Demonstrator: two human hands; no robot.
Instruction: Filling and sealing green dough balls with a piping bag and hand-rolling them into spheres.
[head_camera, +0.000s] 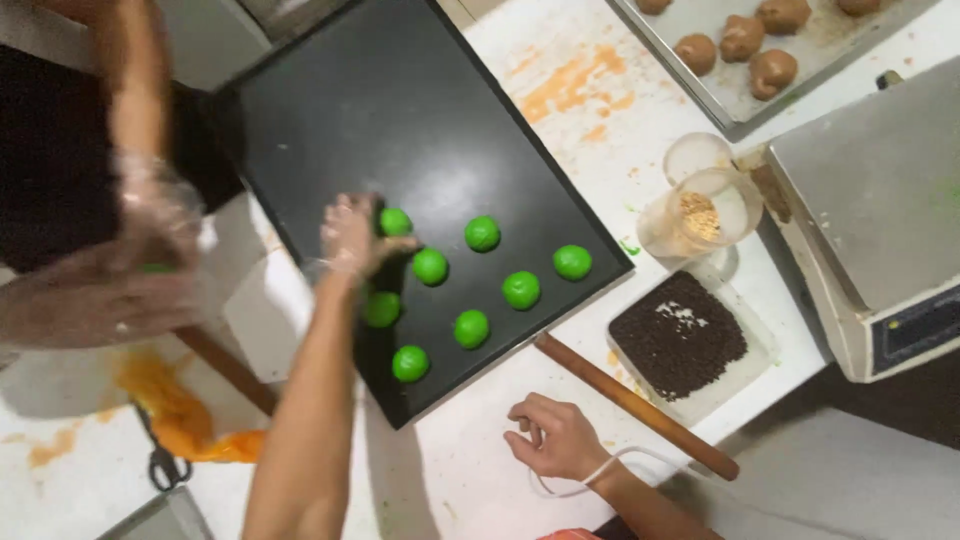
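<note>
Nearest, the right hand (555, 437) rests on the white table (470, 480), bare, with a pale band at the wrist. Its fingers are loosely curled on nothing. Just past it a wooden rolling pin (632, 405) lies slantwise, its upper end touching the near corner of the black tray (400, 110).

The left arm runs up from the bottom edge and crosses the tray's near-left border. The left hand (352, 236), in a thin clear glove, is over the tray's left side. Its fingertips point right and touch the green ball (395, 222) at the head of the cluster. I cannot tell whether they pinch it or only lie on it. That ball sits just right of the palm, so the left hand is far the nearer one.

Seven other green balls (471, 328) sit in loose rows, apart from each other, all on the near half. The far half of the tray is bare black, and its left rim runs close beside the hand.

At the left, a co-worker's gloved hands (150, 250) are blurred. To the right stand a seed dish (680, 335), plastic cups (700, 205) and a scale (880, 200). Farthest off is a metal tray (735, 122) of brown balls.
</note>
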